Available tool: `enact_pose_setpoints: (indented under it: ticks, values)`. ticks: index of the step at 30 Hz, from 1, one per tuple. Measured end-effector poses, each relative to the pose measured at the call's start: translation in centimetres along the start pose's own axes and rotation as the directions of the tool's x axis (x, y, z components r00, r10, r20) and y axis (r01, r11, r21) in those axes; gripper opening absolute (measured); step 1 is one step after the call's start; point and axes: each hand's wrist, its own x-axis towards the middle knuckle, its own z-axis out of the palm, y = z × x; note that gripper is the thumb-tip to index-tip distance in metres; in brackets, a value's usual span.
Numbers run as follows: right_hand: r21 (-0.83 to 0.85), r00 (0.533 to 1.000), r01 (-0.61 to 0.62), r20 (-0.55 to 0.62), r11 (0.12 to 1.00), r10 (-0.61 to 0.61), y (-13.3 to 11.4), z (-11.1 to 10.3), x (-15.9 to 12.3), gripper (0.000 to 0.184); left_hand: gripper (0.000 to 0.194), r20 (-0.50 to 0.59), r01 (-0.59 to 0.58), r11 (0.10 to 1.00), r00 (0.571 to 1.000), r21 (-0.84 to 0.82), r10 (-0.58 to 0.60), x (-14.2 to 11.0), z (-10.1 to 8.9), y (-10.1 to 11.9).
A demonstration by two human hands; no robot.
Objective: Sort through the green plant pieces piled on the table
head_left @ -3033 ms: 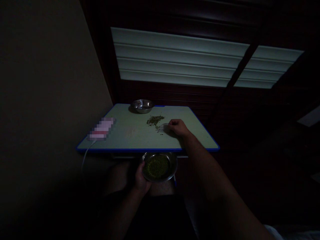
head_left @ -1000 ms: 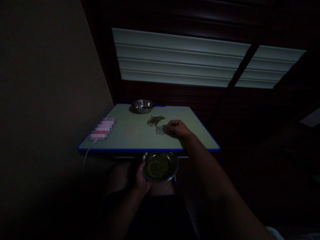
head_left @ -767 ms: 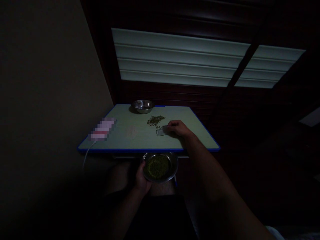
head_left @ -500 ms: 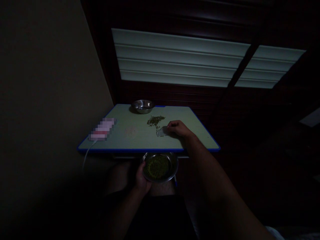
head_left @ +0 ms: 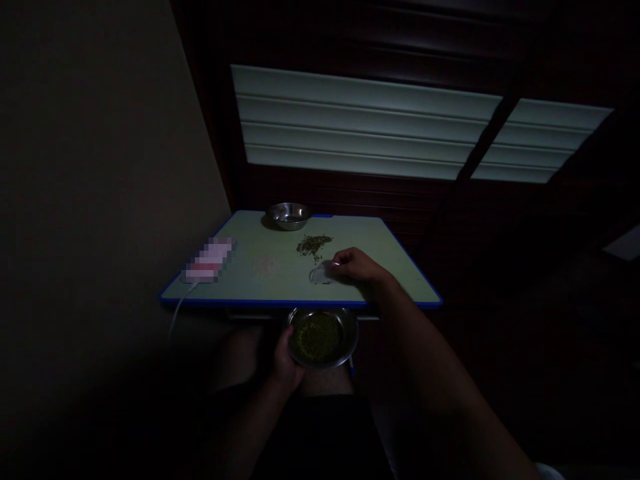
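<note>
My left hand [head_left: 287, 363] grips the left rim of a steel bowl [head_left: 350, 350], held just below the table's front edge. Small green grains [head_left: 316, 337], perhaps beans, cover the bowl's bottom. Over the tabletop, my right hand [head_left: 355, 265] pinches a clear, thin, rounded piece [head_left: 320, 275] that looks like plastic; its exact kind is hard to make out in the dim light. A few dark grains lie at its lower edge. Just beyond it, a loose pile of brownish-green grains [head_left: 313, 245] is spread on the table.
The pale table [head_left: 230, 287] has a blue edge. A second steel bowl [head_left: 289, 217] stands at its back left. On the left lies a blurred-out pink phone-like object [head_left: 207, 260] with a white cable [head_left: 177, 313]. A wall [head_left: 110, 167] rises on the left, and dark slatted doors [head_left: 360, 123] stand behind.
My right hand has drawn the clear piece slightly toward the front edge, away from the pile, taking a few grains along. My left hand keeps the bowl in place. The view has shifted slightly.
</note>
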Motion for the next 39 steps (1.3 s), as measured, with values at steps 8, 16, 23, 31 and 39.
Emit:
enact_pose_setpoints:
  ticks: [8,16,23,31,39]
  values:
    - [-0.095,0.996,-0.016,0.09,0.995,0.024,-1.3,0.7,-2.1,0.018,0.028,0.023,-0.005,1.0,1.0,0.0,0.005,0.1,-0.1,-0.1]
    - [-0.197,0.991,0.0,0.128,0.98,0.025,-2.1,1.2,-3.3,0.015,0.031,0.07,-0.018,0.998,0.997,0.058,0.014,0.2,0.1,-0.3]
    - [-0.26,0.979,0.089,0.198,0.962,-0.037,-1.8,1.6,-4.1,0.017,0.03,0.038,-0.006,0.999,0.999,0.032,0.004,0.0,0.1,-0.2]
    - [-0.028,0.995,0.021,0.1,0.999,-0.018,-2.4,0.9,-2.9,0.018,0.036,0.054,-0.021,0.999,0.998,0.041,0.018,0.4,-0.3,-0.5]
    - [0.156,0.919,0.085,-0.395,0.984,-0.017,-1.0,0.2,1.7,0.015,0.032,0.042,-0.027,0.999,0.999,0.045,0.025,0.0,0.2,-0.1]
